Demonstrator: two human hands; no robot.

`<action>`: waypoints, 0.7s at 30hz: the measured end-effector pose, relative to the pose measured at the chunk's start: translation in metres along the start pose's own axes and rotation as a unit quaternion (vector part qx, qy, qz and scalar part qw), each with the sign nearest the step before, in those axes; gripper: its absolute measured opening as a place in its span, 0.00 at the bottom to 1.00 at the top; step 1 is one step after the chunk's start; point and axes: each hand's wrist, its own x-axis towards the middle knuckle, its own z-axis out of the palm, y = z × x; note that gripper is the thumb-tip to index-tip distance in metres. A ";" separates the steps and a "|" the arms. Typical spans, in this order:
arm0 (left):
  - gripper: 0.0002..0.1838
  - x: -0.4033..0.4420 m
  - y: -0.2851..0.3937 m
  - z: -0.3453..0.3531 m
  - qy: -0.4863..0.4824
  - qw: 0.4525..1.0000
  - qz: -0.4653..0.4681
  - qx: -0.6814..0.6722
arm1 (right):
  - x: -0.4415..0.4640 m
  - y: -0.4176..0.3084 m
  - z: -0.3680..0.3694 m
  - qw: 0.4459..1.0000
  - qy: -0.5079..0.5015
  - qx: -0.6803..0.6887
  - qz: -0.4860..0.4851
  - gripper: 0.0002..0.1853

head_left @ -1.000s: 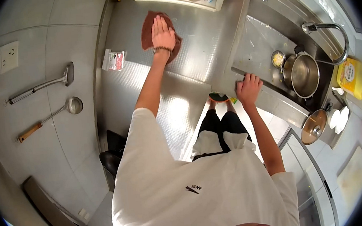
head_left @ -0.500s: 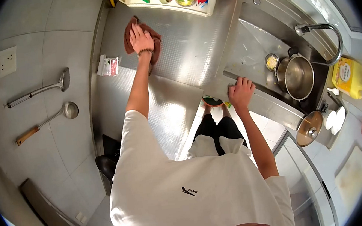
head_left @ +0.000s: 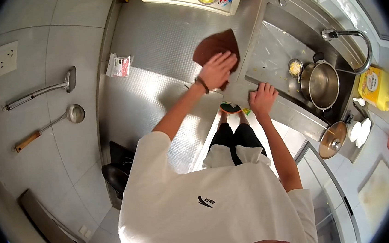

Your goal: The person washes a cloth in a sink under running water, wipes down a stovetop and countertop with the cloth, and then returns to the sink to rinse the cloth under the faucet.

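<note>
My left hand [head_left: 218, 70], with a dark bracelet at the wrist, presses on a brown cloth [head_left: 215, 44] and holds it against the steel counter [head_left: 159, 36]. The cloth is partly spread beyond the fingers, close to the sink's left side. My right hand [head_left: 263, 99] rests on the front rim of the sink [head_left: 295, 109], its fingers slightly bent and apart, holding nothing. Inside the sink are a steel pot [head_left: 323, 84] and a small strainer [head_left: 295, 68] with pale yellow bits in it.
A white tray [head_left: 184, 2] of jars stands at the back. A small packet [head_left: 119, 66] lies at the counter's left edge. The faucet [head_left: 358, 33] arches over the sink. At right are a yellow jug [head_left: 375, 85] and a glass lid [head_left: 332, 140].
My left hand has first slid left, then moved right with the cloth, towards the sink. My right hand stays on the sink's rim. The view has shifted slightly.
</note>
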 end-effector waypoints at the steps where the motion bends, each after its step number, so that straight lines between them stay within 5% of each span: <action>1: 0.27 -0.002 0.010 -0.002 -0.004 1.000 -0.013 -0.013 | 0.001 0.001 0.000 1.000 0.000 0.000 0.000 0.13; 8: 0.25 0.009 -0.049 -0.014 -0.017 0.993 -0.064 0.097 | 0.000 0.001 -0.001 1.000 0.005 0.007 -0.003 0.13; 14: 0.22 0.033 -0.118 -0.004 0.118 0.983 -0.141 0.031 | 0.001 -0.002 -0.003 1.000 0.018 0.014 -0.007 0.13; 21: 0.24 0.030 -0.065 0.004 0.046 0.994 -0.050 0.082 | -0.001 -0.001 0.000 1.000 0.010 -0.008 -0.007 0.13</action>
